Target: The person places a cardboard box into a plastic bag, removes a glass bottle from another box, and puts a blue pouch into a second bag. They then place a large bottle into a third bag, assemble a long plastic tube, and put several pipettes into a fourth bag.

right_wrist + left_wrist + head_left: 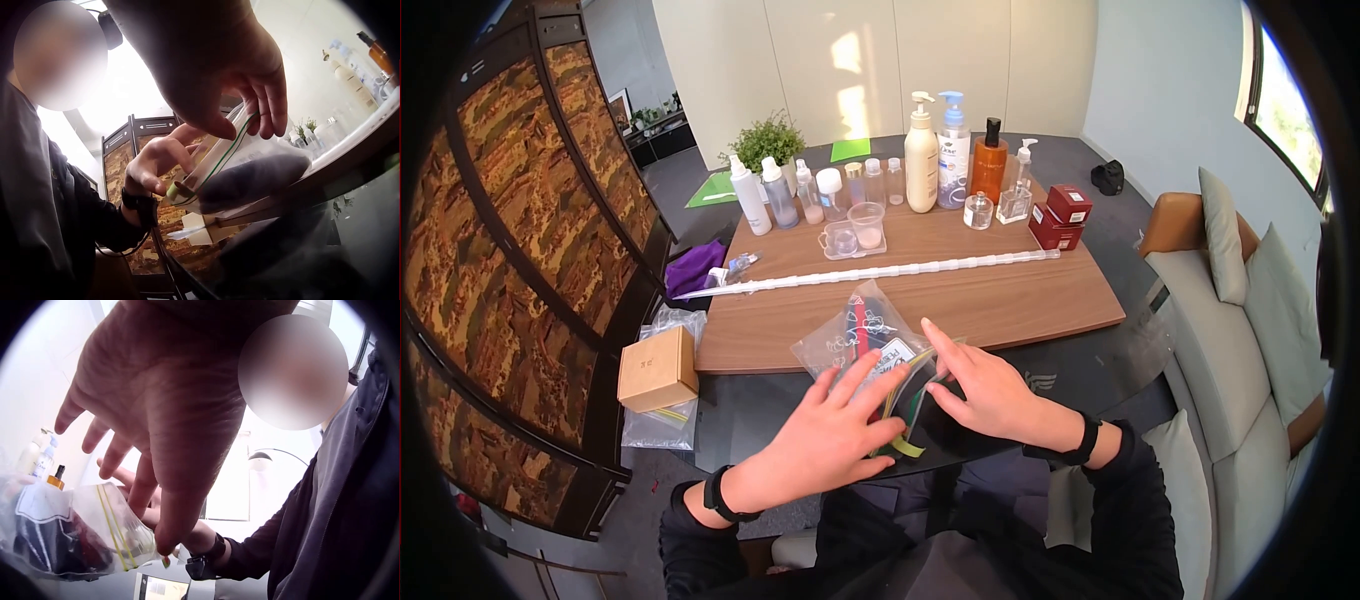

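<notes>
A clear zip bag (pixel 835 345) with white print lies at the table's front edge, its open mouth toward the person. Inside it shows something dark and soft-looking (pixel 250 181) with a red stripe. My right hand (pixel 990 395) pinches the bag's mouth between thumb and fingers, beside the green zip line (pixel 228 153); its index finger points forward. At the mouth's near left corner, the left hand (pixel 840 425) holds the edge between thumb and index finger, next to a light green tab (pixel 908 448). The left hand's other fingers spread over the bag.
A long whitish strip (pixel 870 272) crosses the wooden table (pixel 750 330). Behind it stand small bottles (pixel 780 195), pump bottles (pixel 921 160), an amber bottle (pixel 988 170), and red boxes (pixel 1057 235). Left of the table are a cardboard box (pixel 657 368) and purple cloth (pixel 693 268).
</notes>
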Demonstrator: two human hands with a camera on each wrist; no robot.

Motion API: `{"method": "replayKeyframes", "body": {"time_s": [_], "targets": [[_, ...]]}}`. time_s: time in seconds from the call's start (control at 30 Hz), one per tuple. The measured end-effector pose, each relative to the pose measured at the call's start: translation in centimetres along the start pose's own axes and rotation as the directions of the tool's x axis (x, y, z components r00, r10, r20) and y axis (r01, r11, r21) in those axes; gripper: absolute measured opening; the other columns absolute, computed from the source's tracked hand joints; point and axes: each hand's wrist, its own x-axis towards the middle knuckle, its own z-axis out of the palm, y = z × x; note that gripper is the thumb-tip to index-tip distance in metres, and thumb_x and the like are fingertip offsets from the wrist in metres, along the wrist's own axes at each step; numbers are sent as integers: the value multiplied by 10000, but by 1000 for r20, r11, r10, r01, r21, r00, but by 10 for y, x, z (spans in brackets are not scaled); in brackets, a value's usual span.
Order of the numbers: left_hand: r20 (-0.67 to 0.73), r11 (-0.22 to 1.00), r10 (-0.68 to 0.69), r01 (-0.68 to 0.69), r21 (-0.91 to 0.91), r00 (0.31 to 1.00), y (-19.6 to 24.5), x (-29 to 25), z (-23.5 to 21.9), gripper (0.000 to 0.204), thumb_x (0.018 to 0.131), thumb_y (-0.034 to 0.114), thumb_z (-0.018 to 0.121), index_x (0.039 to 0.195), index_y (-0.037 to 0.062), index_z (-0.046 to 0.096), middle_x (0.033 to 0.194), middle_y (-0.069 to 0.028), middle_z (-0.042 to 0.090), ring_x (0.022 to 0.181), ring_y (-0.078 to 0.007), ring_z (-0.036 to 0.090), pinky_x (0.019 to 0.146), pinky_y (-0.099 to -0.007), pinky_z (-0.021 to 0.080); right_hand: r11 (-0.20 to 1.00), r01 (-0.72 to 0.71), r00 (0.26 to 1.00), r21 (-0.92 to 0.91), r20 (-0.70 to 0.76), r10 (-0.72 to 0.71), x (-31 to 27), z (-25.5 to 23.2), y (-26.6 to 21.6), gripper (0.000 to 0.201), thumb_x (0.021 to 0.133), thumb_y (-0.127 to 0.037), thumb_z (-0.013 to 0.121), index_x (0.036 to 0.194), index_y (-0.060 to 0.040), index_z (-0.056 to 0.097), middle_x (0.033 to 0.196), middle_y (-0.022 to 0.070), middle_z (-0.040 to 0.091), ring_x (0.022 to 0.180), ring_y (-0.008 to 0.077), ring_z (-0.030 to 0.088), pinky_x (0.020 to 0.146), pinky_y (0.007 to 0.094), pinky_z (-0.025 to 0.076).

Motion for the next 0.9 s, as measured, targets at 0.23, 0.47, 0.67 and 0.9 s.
{"method": "replayKeyframes", "body": {"time_s": [0.23,0.47,0.67,0.9], "targets": [[-6,995,56,-55,86,998,-1,0,17,204,742,275,759,828,122,656,1401,-98,453,1354,-340,366,975,-543,410,999,41,999,24,9,-41,-1,-4,-3,665,880,-149,630,1458,-65,311,1021,140,616,918,282,619,786,384,511],[100,1000,-23,22,12,995,1,-7,8,265,731,304,772,913,140,671,1427,-146,410,1355,-371,351,1003,-501,387,999,30,1000,30,-2,-30,-2,-6,-2,635,880,-150,629,1441,-75,341,1041,136,621,930,275,621,798,381,511],[51,1000,0,1,-28,999,-1,-6,8,162,772,261,745,845,134,673,1393,-136,450,1329,-356,391,996,-474,396,999,46,998,18,-32,-45,-1,-4,-2,621,875,-153,632,1430,-81,361,1031,124,621,928,270,622,796,377,513],[-100,975,10,12,221,995,0,4,23,146,777,207,708,754,94,619,1357,-127,507,1319,-323,427,990,-502,391,994,108,993,26,-52,-107,-4,-1,-6,604,865,-154,649,1412,-92,399,1023,100,625,916,249,628,775,363,524]]}}
